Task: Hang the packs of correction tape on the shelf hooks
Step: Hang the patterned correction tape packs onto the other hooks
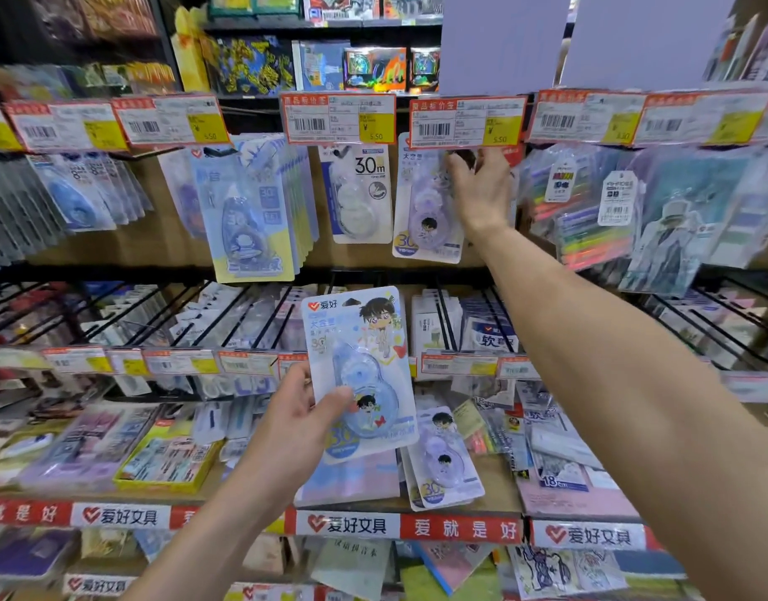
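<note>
Fingertips (453, 164) of the right hand (479, 188) are curled up under the price label (466, 121), at the top edge of a purple pack (427, 210) hanging there. Whether they pinch the card or the hook hidden behind it, I cannot tell. Lower down, the left hand (295, 422) pinches a blue pack (360, 370) of correction tape, thumb (334, 401) across its front and the other fingers behind, holding it upright before the lower shelf. More packs (445, 459) lie flat on the board below. To do this well, I'd steady the hook's tip, raise the blue pack and thread its hang hole on squarely, picture outward, sliding it back against the purple one.
</note>
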Available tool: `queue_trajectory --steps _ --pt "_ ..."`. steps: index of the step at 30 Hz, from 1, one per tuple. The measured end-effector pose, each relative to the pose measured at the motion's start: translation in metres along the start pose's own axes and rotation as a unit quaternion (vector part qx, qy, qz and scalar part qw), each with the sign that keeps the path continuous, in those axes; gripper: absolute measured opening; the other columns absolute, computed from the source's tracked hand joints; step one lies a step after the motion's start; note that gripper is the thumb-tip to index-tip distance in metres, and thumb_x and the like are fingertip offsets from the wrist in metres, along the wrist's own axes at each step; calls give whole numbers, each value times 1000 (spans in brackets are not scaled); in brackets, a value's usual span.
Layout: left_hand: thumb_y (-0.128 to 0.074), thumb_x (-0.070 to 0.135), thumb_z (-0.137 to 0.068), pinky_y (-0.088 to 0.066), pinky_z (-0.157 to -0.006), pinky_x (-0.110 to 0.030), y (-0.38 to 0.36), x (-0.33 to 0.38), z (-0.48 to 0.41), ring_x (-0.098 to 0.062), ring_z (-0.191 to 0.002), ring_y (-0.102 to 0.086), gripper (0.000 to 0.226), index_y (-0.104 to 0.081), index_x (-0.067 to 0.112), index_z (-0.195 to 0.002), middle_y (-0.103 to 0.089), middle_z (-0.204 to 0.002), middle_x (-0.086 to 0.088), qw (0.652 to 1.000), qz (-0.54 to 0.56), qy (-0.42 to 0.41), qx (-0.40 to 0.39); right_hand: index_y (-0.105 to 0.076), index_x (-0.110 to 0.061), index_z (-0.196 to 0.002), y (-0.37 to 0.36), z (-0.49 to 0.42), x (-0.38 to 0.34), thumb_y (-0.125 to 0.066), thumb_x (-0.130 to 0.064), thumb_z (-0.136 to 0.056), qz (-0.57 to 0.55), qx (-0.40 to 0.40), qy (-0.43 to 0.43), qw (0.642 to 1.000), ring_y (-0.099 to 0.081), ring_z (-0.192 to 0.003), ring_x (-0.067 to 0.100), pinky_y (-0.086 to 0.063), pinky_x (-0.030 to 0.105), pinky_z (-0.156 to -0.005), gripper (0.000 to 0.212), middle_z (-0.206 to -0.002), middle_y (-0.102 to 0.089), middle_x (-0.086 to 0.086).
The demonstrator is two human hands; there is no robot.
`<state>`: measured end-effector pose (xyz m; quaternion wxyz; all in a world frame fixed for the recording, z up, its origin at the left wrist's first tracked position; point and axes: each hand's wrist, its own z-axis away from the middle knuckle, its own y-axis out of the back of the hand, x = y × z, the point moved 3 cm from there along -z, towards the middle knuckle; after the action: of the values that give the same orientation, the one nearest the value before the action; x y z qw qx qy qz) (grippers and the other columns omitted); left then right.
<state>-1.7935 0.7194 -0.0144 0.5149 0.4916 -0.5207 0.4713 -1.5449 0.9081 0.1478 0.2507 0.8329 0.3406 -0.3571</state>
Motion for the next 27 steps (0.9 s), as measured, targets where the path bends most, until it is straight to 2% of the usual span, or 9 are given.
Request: queue_trajectory --steps 5,9,11,15,17,19,23,25,27 --pt "-59 17 -97 -53 -76 -38 -6 -1 -10 -18 -98 -71 19 -57 31 -110 -74 -92 -2 999 4 -31 3 -66 -14 -127 -10 -15 5 -60 -34 -99 59 -11 8 998 -62 -118 29 -33 23 -77 34 -128 -70 6" --pt "-58 14 -97 -54 -82 -45 -15 3 -18 -21 -97 -71 21 -56 30 -110 -73 -88 -2 999 4 -48 -2 -58 -13 -133 -12 -17 8 -58 -36 -101 87 -18 22 996 -62 -120 33 -42 30 -86 39 -131 -67 8" --pt "-58 15 -97 -55 -82 -45 -21 6 -19 -18 -96 -71 22 -56 30 -113 -73 -89 -1 999 8 -53 -7 -48 -15 -143 -9 -7 9 -58 -38 -101 73 -27 22 997 -61 -121 31 -43 31 -88 49 -135 -64 9" --pt "-58 15 -97 -57 -85 -47 -29 15 -20 -21 -97 -71 23 -58 29 -115 -74 -91 -1 998 20 -59 -6 -14 -15 -163 2 32 13 -58 -34 -102 80 -80 -3 994 -45 -142 31 -36 41 -114 78 -159 -43 10" --pt "-57 12 -98 -57 -85 -46 -33 22 -23 -25 -99 -70 23 -59 28 -115 -75 -91 -2 997 24 -70 1 -23 -18 -161 13 56 16 -60 -37 -101 40 -87 -23 995 -50 -138 25 -42 37 -110 73 -154 -49 7" --pt "-57 11 -98 -57 -86 -46 -36 26 -27 -26 -101 -69 25 -60 29 -115 -75 -94 -2 997 22 -76 2 -41 -22 -153 28 81 17 -61 -42 -100 -65 -87 -58 992 -60 -124 16 -49 29 -97 60 -136 -61 1" --pt "-57 13 -99 -56 -88 -47 -50 33 -31 -23 -101 -69 29 -57 30 -123 -74 -101 -3 996 7 -91 -20 -68 -33 -115 45 122 20 -71 -42 -93 -276 -188 -158 929 -71 -99 22 -57 37 -76 24 -116 -74 4" --pt "-56 14 -99 -56 -87 -47 -61 35 -30 -19 -97 -69 29 -56 29 -123 -73 -99 2 994 -9 -102 -32 -75 -26 -101 49 132 19 -77 -31 -87 -284 -232 -160 916 -68 -87 29 -51 40 -72 16 -105 -76 13" --pt "-56 15 -100 -56 -89 -50 -70 36 -29 -17 -96 -69 27 -55 30 -123 -73 -98 4 994 -21 -103 -39 -72 -14 -98 54 134 18 -77 -12 -87 -308 -241 -161 906 -70 -83 28 -56 41 -73 12 -96 -76 16"
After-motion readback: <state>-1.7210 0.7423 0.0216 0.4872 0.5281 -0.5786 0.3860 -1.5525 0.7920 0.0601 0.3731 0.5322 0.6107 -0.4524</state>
